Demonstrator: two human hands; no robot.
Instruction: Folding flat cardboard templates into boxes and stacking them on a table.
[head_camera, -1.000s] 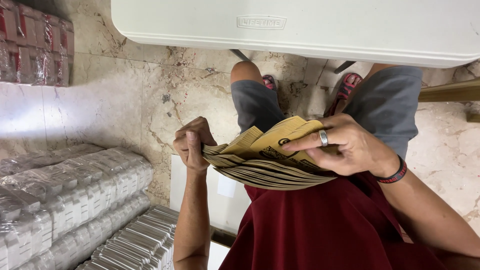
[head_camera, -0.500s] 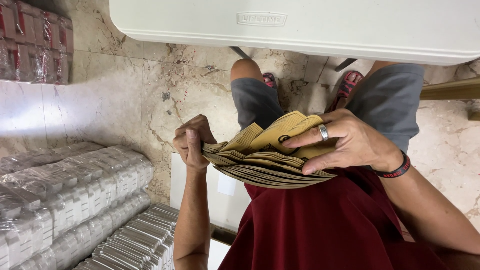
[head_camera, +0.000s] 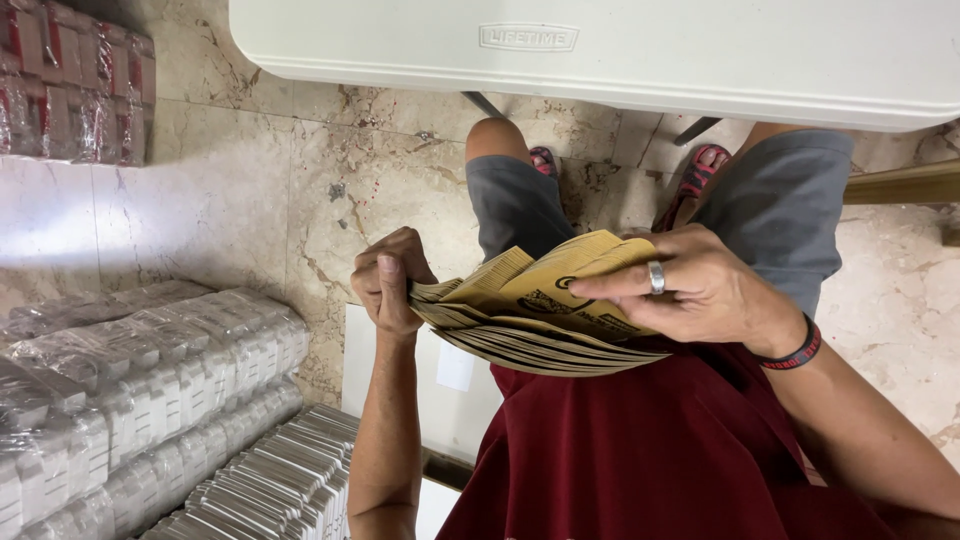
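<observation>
At far left lie shrink-wrapped packs (head_camera: 150, 400) on the marble floor (head_camera: 250, 180). The left hand (head_camera: 388, 285) has its fingers clamped on one end of a stack of tan envelopes (head_camera: 530, 320), held over the lap below the white table (head_camera: 620, 50). The right hand (head_camera: 700, 290), ring on one finger, lies across the top, fingers spread and pressing the upper envelopes, which curl up. The stack fans loosely; if either grip slackens, I judge lower envelopes could slide out to the floor.
</observation>
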